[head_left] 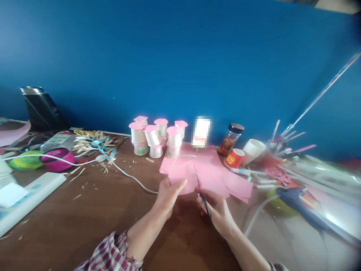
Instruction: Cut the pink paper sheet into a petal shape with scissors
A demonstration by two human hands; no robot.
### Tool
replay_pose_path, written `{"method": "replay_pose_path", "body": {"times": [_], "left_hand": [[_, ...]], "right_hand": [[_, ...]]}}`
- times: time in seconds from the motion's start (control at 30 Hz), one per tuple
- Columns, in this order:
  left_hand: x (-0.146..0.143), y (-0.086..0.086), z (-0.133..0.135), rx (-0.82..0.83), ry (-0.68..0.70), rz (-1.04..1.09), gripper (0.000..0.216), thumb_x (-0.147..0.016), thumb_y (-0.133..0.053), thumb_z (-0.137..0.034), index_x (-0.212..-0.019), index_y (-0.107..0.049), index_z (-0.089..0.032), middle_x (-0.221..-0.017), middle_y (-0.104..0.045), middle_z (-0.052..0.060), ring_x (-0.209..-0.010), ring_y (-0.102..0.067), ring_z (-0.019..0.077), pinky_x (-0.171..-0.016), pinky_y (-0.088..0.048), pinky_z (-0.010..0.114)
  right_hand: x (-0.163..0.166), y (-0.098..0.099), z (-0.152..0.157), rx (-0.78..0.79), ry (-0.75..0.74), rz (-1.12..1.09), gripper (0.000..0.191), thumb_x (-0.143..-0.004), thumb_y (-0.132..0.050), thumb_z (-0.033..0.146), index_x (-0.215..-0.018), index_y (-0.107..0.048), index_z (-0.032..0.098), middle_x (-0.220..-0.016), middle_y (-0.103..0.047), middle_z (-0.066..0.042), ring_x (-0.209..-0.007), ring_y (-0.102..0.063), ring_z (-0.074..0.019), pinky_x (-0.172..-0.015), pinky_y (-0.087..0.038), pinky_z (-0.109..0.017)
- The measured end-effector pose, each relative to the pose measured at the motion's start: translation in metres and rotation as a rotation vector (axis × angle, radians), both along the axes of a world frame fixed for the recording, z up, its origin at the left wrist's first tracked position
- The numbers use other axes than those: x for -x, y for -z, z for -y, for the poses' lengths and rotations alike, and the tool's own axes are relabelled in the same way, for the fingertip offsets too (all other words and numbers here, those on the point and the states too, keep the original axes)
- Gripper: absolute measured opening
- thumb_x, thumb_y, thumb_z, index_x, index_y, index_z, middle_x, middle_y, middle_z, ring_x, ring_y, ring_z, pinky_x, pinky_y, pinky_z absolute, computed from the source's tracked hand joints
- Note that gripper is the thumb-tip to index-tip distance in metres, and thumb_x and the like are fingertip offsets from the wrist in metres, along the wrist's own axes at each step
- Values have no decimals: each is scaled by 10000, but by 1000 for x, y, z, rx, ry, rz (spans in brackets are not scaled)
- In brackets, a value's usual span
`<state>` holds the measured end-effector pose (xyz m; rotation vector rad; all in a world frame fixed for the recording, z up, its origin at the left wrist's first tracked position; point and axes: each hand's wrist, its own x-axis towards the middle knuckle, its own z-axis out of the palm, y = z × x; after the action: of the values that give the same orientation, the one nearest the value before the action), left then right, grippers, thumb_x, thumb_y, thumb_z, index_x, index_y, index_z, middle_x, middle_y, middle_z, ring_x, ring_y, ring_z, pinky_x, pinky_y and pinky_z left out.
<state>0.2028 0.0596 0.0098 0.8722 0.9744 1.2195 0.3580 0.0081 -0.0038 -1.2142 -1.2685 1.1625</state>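
My left hand [169, 194] pinches the near edge of a piece of pink paper [183, 181], thumb on top. In my right hand [213, 207] is a pair of scissors [196, 174], blades pointing away from me over the pink paper. Whether the blades are parted is too blurred to tell. More pink sheets [214, 163] lie flat beneath and beyond both hands. Left of the sheets, several white paper cups [137, 134] stand stacked with pink paper discs on and between them.
Behind the sheets is a bright, blurred-out upright object [202, 130]. A lidded jar [231, 139], a red cup [234, 158] and a white cup [254, 150] stand to the right. Leftward lie a white cable [132, 177], paper scraps, a pink round case [58, 160] and a power strip [34, 199].
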Motion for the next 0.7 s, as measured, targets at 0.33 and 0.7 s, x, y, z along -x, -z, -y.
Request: {"method": "replay_pose_path", "body": {"times": [0.33, 0.7], "left_hand": [[0, 0, 0, 9, -8, 1, 389, -640, -711, -373, -901, -678, -87, -841, -700, 132, -819, -640, 269, -722, -481, 354], [2, -4, -1, 9, 60, -79, 369, -669, -689, -363, -887, -678, -66, -869, -696, 155, -842, -637, 294, -721, -489, 365]], "right_hand": [[0, 2, 0, 11, -4, -9, 407, -752, -653, 406, -1053, -622, 134, -572, -512, 21, -481, -448, -107, -461, -395, -245], [0, -7, 1, -38, -44, 24, 304, -789, -631, 343, -996, -617, 121, -584, -515, 16, -506, -457, -109, -478, -367, -242]]}}
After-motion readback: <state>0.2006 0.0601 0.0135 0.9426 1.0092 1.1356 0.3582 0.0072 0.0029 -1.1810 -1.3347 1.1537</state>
